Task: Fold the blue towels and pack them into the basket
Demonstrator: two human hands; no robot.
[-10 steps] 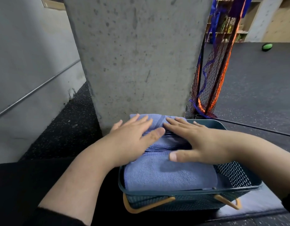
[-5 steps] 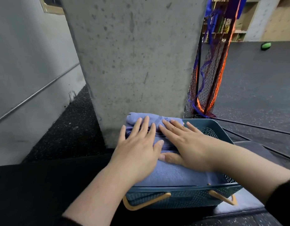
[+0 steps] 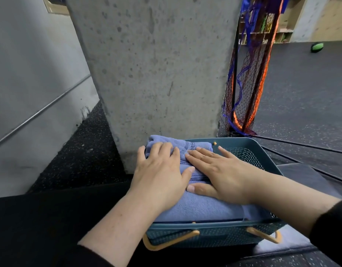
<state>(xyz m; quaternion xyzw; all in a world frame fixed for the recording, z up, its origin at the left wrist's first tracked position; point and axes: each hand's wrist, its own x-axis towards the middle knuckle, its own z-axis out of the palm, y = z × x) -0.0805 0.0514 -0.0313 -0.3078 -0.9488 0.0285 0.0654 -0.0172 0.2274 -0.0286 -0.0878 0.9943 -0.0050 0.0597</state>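
Note:
Folded blue towels (image 3: 201, 209) lie stacked inside a teal perforated basket (image 3: 243, 145) with a tan handle hanging down its front. The stack rises above the rim, and its far end bulges over the basket's back left corner. My left hand (image 3: 160, 176) lies palm down on the left of the top towel, fingertips bent over the far bulge. Beside it, my right hand (image 3: 220, 170) presses flat on the same towel with fingers straight and spread. The two hands almost touch at the thumbs.
A grey concrete pillar (image 3: 156, 64) stands right behind the basket. A red and blue net (image 3: 245, 83) on a dark pole hangs at its right. Dark speckled rubber floor lies all round, with a green ball (image 3: 316, 47) far off at the right.
Both hands slid forward over the top towel toward its far end. My left fingertips now bend over the far bulge, and the view has shifted closer over the basket.

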